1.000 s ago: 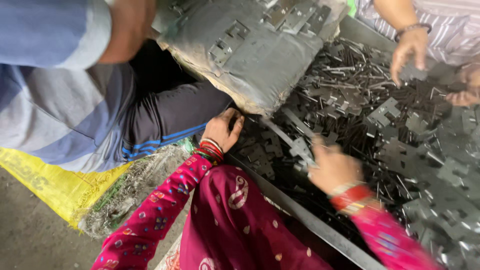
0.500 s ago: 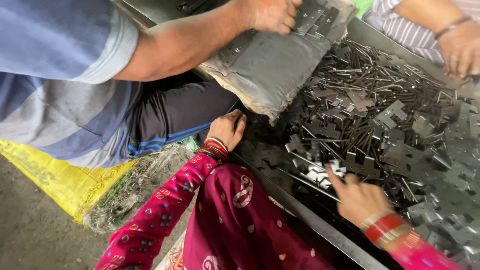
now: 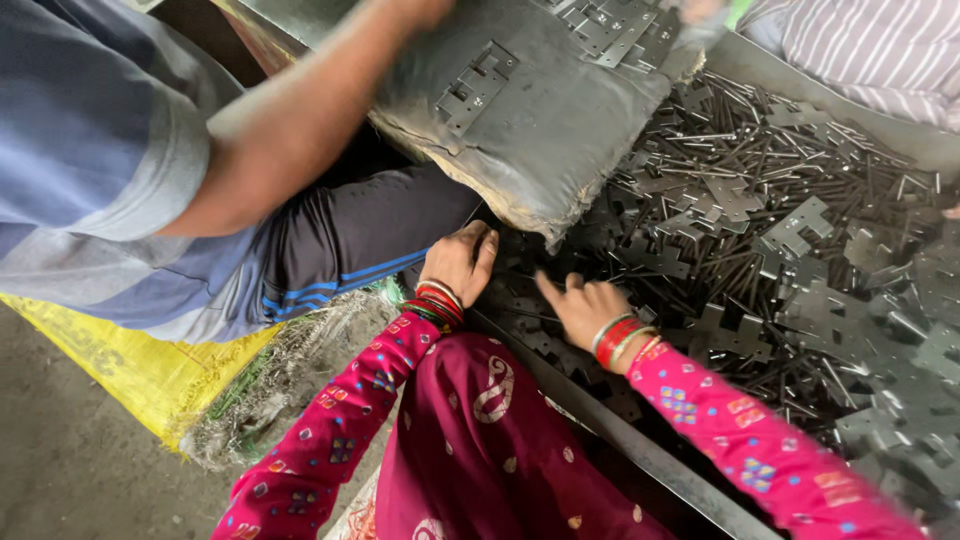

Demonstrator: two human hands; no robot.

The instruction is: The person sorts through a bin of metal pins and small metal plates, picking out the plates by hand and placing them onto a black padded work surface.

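Presently: my left hand [image 3: 462,262] braces, fingers curled, on the tray rim [image 3: 640,450]; right hand [image 3: 583,305], spread, probably rakes metal stampings [image 3: 790,232] closer.

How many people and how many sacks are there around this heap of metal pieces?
People: 3 (pink sleeves, blue striped shirt, white striped shirt)
Sacks: 2 (grey sack, yellow sack)
Total: 5
The metal pieces are too many to count.
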